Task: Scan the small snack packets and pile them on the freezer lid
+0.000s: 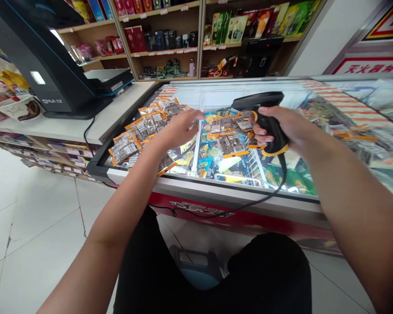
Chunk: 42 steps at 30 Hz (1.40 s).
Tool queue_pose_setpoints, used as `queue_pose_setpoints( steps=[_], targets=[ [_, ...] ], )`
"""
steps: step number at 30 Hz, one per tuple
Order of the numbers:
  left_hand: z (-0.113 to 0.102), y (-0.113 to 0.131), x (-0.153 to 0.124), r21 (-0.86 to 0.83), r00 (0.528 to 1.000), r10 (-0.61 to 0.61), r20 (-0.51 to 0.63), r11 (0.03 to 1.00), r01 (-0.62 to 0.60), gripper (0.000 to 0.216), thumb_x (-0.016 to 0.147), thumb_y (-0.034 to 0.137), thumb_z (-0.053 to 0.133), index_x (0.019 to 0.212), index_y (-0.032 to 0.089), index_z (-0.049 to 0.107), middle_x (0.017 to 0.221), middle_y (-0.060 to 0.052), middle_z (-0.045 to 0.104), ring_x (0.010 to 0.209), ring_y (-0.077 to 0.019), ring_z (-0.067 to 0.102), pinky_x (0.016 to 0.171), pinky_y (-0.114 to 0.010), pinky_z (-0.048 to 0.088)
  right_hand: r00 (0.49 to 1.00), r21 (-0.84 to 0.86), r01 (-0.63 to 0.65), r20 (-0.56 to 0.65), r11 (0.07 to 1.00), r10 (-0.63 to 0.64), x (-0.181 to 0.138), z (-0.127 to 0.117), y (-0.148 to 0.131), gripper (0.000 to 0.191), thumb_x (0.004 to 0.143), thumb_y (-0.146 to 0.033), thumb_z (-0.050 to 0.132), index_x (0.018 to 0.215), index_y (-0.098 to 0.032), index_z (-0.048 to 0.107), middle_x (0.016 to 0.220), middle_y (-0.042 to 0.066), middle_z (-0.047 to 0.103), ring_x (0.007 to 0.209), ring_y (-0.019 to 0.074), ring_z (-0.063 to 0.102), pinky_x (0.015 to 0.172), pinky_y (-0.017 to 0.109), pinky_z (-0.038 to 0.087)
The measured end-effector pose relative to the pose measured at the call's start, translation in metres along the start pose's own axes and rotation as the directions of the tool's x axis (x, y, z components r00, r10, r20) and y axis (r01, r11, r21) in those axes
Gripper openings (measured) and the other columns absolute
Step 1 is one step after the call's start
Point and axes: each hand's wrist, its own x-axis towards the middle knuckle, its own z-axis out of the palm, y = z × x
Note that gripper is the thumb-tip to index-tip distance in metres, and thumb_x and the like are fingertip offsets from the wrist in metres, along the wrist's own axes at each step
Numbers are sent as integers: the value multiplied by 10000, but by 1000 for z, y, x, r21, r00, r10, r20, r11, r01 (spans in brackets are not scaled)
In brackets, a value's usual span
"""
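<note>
My right hand (277, 122) is wrapped around the grip of a black and yellow barcode scanner (260, 101). The scanner's head points left, over small orange-edged snack packets (232, 143) on the freezer's glass lid. To the left, my left hand (182, 127) is open, fingers apart and slightly bent, with nothing seen between them. It hovers at the right side of a heap of similar packets (152, 120); whether it touches any cannot be told. From the scanner a black cable (284, 172) hangs down across the freezer front.
The chest freezer (229, 188) holds colourful ice-cream packs under its glass. More packets (360, 135) lie on its right part. A dark checkout terminal (57, 93) and a paper bucket (18, 107) stand on the white counter (118, 109). Stocked shelves (165, 54) line the back.
</note>
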Motion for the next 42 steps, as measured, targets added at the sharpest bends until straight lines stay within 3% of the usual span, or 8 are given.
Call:
queue_pose_setpoints(
  steps=[3, 5, 8, 13, 17, 22, 36, 42],
  targets=[
    [-37, -11, -29, 203, 977, -131, 167, 975, 96, 497, 962, 372, 604, 1428, 249, 729, 1431, -142, 745, 1400, -380, 643, 1233, -553, 494, 1000, -25, -4, -12, 1000, 4, 0, 0, 1, 298, 956, -463, 766, 1011, -225, 595, 621, -5, 516, 466, 129, 400, 469, 293, 335],
    [-57, -17, -51, 262, 903, -189, 385, 961, 90, 582, 869, 419, 706, 1440, 309, 732, 1392, -102, 764, 1352, -376, 657, 1179, -512, 533, 1000, -41, -14, -8, 999, 14, 0, 1, 2, 302, 965, -474, 762, 1018, -220, 607, 637, 2, 525, 478, 131, 415, 464, 289, 325],
    [-70, -24, -72, 312, 846, -193, 498, 950, 33, 738, 757, 440, 788, 1486, 350, 719, 1412, -94, 751, 1369, -395, 632, 1152, -495, 544, 999, -47, -28, 24, 999, 29, 1, 3, 4, 290, 981, -478, 740, 1030, -223, 610, 626, -8, 507, 474, 126, 394, 471, 291, 329],
    [-57, -29, -68, 371, 853, -209, 479, 928, 19, 651, 812, 529, 777, 1424, 308, 763, 1416, -132, 737, 1400, -406, 582, 1205, -540, 482, 991, -90, 8, 132, 996, 4, -4, 6, 3, 360, 938, -506, 806, 1044, -243, 583, 615, -20, 521, 459, 119, 378, 469, 300, 312],
    [-36, -25, -39, 298, 916, -153, 370, 954, 39, 615, 894, 637, 738, 1419, 319, 777, 1411, -129, 724, 1454, -414, 543, 1274, -591, 391, 955, -165, 20, 295, 986, 30, -15, 9, 1, 394, 947, -551, 825, 1028, -238, 601, 618, -16, 533, 459, 117, 403, 464, 301, 315],
    [-14, -15, -5, 201, 919, -86, 385, 980, 8, 693, 911, 640, 727, 1541, 350, 734, 1379, -133, 709, 1457, -419, 552, 1299, -615, 357, 907, -240, -23, 404, 971, 121, -17, 5, 6, 362, 941, -531, 842, 1015, -256, 619, 617, -23, 511, 449, 125, 380, 406, 279, 290],
    [0, -8, 6, 169, 922, -73, 381, 986, 9, 731, 962, 617, 664, 1632, 324, 651, 1459, -148, 693, 1482, -414, 572, 1305, -610, 392, 912, -226, -8, 398, 974, 99, -16, 4, 5, 345, 997, -502, 801, 980, -212, 616, 611, -9, 512, 445, 102, 406, 425, 266, 291],
    [28, 18, 19, 255, 934, -351, 66, 911, 324, 850, 1045, 541, 628, 1787, 235, 349, 1823, -252, 362, 1599, -477, 525, 1266, -575, 482, 975, -80, 82, 215, 993, -63, -6, -4, 2, 348, 992, -514, 738, 1031, -230, 542, 601, -50, 498, 412, 85, 336, 446, 261, 306]
  ],
)
